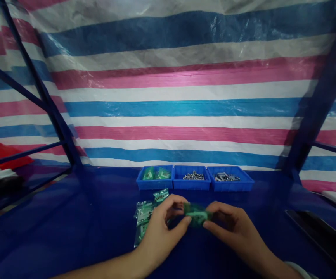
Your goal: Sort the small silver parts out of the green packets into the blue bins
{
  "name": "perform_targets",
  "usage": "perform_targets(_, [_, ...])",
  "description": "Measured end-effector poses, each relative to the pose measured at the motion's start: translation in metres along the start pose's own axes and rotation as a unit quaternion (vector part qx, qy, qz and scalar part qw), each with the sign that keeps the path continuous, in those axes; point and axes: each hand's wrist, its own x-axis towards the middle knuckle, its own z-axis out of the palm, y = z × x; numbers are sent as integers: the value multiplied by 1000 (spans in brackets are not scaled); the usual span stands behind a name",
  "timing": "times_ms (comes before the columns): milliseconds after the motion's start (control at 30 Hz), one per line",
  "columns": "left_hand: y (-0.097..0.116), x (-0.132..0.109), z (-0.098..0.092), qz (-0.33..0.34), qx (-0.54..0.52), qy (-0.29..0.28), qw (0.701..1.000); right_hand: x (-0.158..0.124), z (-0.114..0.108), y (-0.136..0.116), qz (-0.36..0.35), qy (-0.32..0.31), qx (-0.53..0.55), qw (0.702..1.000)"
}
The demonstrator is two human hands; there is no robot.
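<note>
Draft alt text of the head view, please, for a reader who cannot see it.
The left hand and right hand hold a small green packet over a blue table. Similar packets lie beside the left hand; three blue bins stand behind, before striped sheeting.

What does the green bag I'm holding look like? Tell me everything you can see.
The bag is small, green and see-through, plastic by its look, and blurred. A paler shape shows in it, too unclear to name. It lies lengthwise from side to side over the blue table, pinched at one end by your left hand and at the other by your right hand. Whether it is sealed, I cannot tell.
</note>
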Motion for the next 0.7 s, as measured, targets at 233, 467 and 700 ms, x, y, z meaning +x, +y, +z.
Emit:
perform_targets(233, [-1, 4, -15, 539, 288, -6, 792, -8, -5, -5, -297, 78, -216, 927])
perform_targets(467, [-4, 5, -17, 421, 223, -63, 877, -7, -4, -2, -231, 42, -212, 949])
perform_targets(700, [-12, 44, -35, 89, 156, 90, 980, -1, -5, 15, -62, 51, -147, 986])
